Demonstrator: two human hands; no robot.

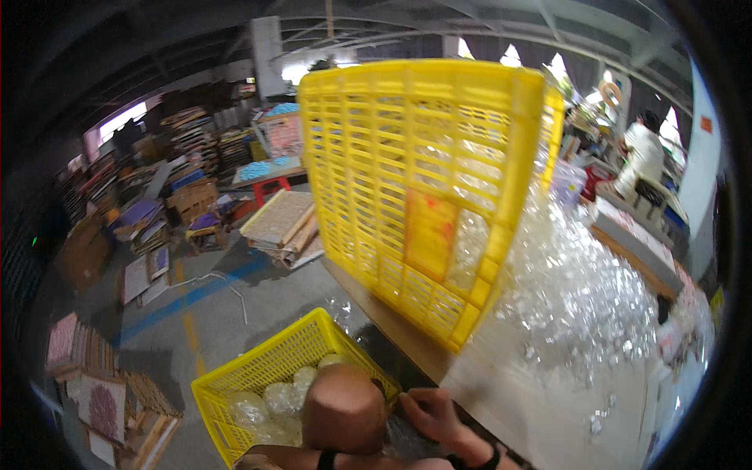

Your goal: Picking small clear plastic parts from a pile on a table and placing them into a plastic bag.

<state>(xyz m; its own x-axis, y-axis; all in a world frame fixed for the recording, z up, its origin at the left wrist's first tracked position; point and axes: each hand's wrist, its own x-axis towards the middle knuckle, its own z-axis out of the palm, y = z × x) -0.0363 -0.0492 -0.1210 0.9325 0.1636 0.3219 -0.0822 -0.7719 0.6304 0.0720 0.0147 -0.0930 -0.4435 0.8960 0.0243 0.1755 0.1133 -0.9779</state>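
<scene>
In the head view, the right hand (431, 415) has its fingers curled in beside the near-left edge of the surface (548, 403); whether that grip pinches anything, I cannot tell. Just left of it lies the low yellow slatted crate (262, 356), with clear plastic balls (282, 399) inside. What looks like the left hand (345, 411) is a blurred, rounded shape in front of that crate, nearer to the balls; its fingers are hidden, so its grip cannot be told. The upright yellow crate (431, 235) stands tilted beyond both hands, its base line running far left to near right. The glossy clear plastic pile (576, 290) spreads to its right, nearer the right hand.
</scene>
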